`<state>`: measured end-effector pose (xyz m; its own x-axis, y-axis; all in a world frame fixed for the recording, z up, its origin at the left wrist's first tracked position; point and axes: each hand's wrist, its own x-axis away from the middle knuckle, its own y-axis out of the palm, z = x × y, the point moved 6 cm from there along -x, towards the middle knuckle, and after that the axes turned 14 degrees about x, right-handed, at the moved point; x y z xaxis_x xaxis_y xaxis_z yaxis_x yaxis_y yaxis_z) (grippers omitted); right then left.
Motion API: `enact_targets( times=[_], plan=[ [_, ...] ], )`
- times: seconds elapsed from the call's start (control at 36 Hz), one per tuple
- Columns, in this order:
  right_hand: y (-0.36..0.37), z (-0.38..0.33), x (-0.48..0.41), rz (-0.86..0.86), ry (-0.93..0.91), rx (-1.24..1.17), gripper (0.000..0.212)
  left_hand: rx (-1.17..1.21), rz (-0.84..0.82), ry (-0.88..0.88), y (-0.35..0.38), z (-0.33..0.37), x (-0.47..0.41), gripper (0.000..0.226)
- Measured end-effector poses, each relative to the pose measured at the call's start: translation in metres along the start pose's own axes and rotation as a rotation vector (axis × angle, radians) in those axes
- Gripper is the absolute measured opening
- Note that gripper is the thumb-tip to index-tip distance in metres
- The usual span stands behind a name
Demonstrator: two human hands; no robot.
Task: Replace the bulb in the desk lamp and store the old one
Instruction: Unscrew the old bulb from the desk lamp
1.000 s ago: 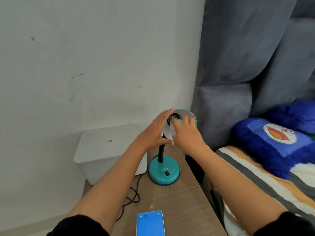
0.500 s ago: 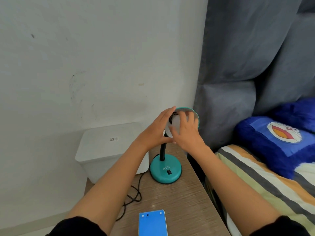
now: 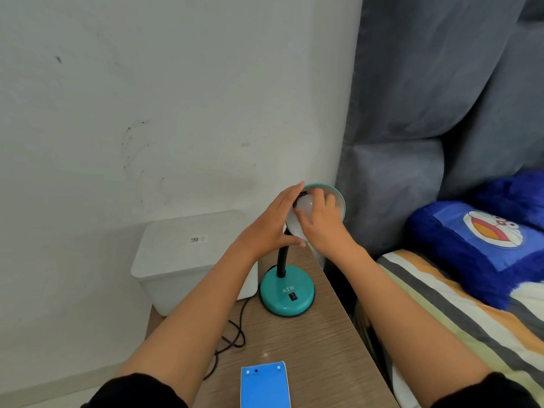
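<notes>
Desk lamp (image 3: 287, 293) first, since it is the biggest piece I am dealing with: its teal base sits on the wooden worktop (image 3: 309, 343) close to the wall, a black bendy neck rises from it, and the shade (image 3: 338, 201) is tipped up so its open mouth faces me. A white lidded box (image 3: 188, 257) stands just left of the base, and a blue box (image 3: 265, 385) lies at the near edge of the worktop. The power cord (image 3: 232, 340) trails off the left side.

My left hand (image 3: 270, 225) is spread, palm against the left side of the shade with the thumb under it, steadying the head. My right hand (image 3: 319, 222) reaches into the shade, fingers curled round the bulb (image 3: 304, 204), which sits inside the shade at the socket. I cannot tell how far it is screwed in.

I judge the bulb light, smooth and easily broken, likely thin-walled. I would grip it around the widest part of the dome with several fingertips and turn gently, never squeezing or levering sideways at the neck. The lamp's neck flexes, so the left hand must hold the shade firm or the twist simply bends the lamp.
</notes>
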<state>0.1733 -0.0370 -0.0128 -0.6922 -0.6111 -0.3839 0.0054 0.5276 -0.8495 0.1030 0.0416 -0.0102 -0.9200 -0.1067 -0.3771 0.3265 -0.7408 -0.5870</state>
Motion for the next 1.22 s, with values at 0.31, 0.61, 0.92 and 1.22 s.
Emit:
enact_targets(
  times=[0.31,0.61,0.92,1.22],
  plan=[
    [-0.003,0.007,0.005,-0.079,0.2,-0.139,0.053,-0.011,-0.022,-0.028,0.002,0.0,-0.001,0.109],
    [-0.005,0.006,0.006,-0.129,0.155,-0.121,0.052,-0.004,-0.03,-0.025,0.0,0.0,-0.001,0.109],
    [-0.01,-0.001,0.006,-0.09,-0.094,0.151,0.047,-0.007,-0.01,0.006,0.0,-0.004,-0.003,0.107],
    [-0.007,-0.002,0.011,0.033,-0.289,0.583,0.064,0.006,0.013,0.006,0.0,-0.001,-0.004,0.104]
  ],
)
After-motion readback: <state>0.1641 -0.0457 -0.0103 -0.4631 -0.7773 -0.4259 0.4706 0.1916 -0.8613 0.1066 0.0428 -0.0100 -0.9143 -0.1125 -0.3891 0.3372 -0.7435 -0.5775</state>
